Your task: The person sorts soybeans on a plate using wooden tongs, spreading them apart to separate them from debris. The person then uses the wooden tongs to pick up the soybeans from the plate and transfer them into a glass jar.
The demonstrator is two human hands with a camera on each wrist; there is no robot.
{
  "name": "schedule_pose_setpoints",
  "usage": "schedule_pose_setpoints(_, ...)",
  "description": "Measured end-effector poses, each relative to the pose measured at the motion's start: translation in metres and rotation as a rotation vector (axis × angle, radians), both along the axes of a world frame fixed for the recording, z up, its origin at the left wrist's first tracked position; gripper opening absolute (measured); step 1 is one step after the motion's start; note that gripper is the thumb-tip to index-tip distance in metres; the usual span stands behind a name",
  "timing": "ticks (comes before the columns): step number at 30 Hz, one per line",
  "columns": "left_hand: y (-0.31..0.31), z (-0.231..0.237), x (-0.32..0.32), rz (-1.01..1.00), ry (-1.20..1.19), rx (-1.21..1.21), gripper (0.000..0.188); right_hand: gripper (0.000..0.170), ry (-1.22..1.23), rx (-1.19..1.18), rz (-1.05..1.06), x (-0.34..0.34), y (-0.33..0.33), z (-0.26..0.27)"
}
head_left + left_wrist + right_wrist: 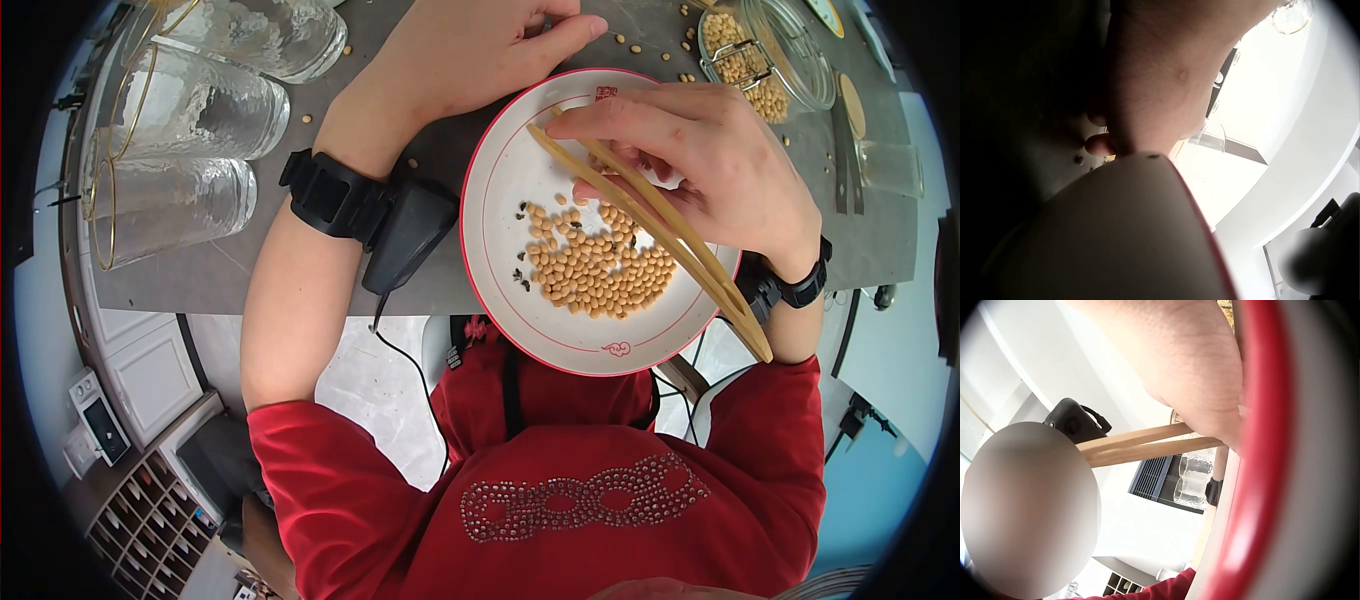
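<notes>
A white plate (510, 280) with a red rim sits at the table's near edge, holding a heap of soybeans (600, 270) and a few small dark bits (522, 275). Over its right side, my right hand (710, 160) grips wooden tongs (690, 250). Their tips reach the plate's upper part, and their joined end sticks out past the near right rim. In the right wrist view the tongs (1141, 444) extend from under the hand. My left hand (490, 50) rests on the table beyond the plate's upper left rim, thumb extended, holding nothing visible; its other fingers are partly cut off.
Several gold-rimmed glasses (200, 105) lie toward the left in view. At the upper right, a clip-top glass jar (790, 60) holds soybeans, near a wooden spoon (851, 105) and a small glass (892, 168). Loose soybeans (636, 48) dot the grey table (400, 270).
</notes>
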State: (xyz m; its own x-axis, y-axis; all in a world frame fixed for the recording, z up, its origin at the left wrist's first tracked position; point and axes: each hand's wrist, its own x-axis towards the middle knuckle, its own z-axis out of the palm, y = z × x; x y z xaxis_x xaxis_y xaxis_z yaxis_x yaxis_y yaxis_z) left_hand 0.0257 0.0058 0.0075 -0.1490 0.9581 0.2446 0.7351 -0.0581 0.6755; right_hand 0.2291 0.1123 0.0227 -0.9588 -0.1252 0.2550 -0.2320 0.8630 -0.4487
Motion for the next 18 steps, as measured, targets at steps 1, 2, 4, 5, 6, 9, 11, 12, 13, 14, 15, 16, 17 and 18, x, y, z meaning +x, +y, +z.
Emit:
schedule_pose_setpoints(1,-0.0002,0.0012,0.0006,0.0,0.004,-0.006,0.033,0.041,0.01,-0.001,0.001,0.0,-0.0001,-0.0005)
schedule_pose_setpoints(2,-0.0002,0.0008,0.0007,0.001,0.002,-0.007,0.033,0.042,0.02,-0.003,0.002,-0.0001,-0.0001,-0.001)
schedule_pose_setpoints(4,0.0002,-0.0004,0.0002,0.009,0.016,-0.005,0.033,0.041,0.025,-0.002,0.006,-0.0005,0.0,-0.0012)
schedule_pose_setpoints(5,0.0007,-0.0023,-0.0006,0.008,0.014,-0.007,0.033,0.041,0.03,0.0,0.01,-0.0004,0.0,-0.0012)
schedule_pose_setpoints(6,0.0011,-0.0048,-0.0014,0.002,0.015,0.014,0.033,0.041,0.028,-0.003,0.01,-0.0002,-0.0003,-0.0014)
schedule_pose_setpoints(9,0.001,-0.0059,-0.0018,0.0,0.018,0.023,0.033,0.041,0.018,-0.004,0.013,-0.0005,-0.0006,-0.0011)
schedule_pose_setpoints(11,0.0003,-0.0028,-0.0005,0.005,0.018,0.009,0.034,0.041,0.021,0.002,0.014,-0.0006,-0.0009,-0.0012)
schedule_pose_setpoints(12,0.0004,-0.0001,0.0007,0.015,0.013,-0.019,0.034,0.041,0.018,0.0,0.014,-0.0006,-0.001,-0.001)
schedule_pose_setpoints(13,0.0003,0.0017,0.0015,0.024,0.008,-0.048,0.034,0.041,0.015,0.01,0.015,-0.0005,-0.001,-0.0007)
schedule_pose_setpoints(14,0.0002,0.0022,0.002,0.023,0.005,-0.05,0.034,0.041,0.012,0.019,0.016,-0.0003,-0.0011,-0.0004)
schedule_pose_setpoints(15,0.0,0.0025,0.0023,0.027,0.007,-0.053,0.033,0.041,0.008,0.016,0.015,-0.0003,-0.0016,-0.0002)
schedule_pose_setpoints(16,0.0,0.0025,0.0025,0.031,0.01,-0.056,0.033,0.042,0.005,0.014,0.011,-0.0004,-0.0024,0.0)
schedule_pose_setpoints(17,-0.0001,0.0023,0.0026,0.03,0.007,-0.058,0.033,0.042,0.002,0.012,0.006,-0.0004,-0.0029,0.0002)
schedule_pose_setpoints(18,-0.0001,0.0021,0.0024,0.024,0.015,-0.046,0.033,0.042,0.0,0.01,0.006,-0.0003,-0.0031,0.0005)
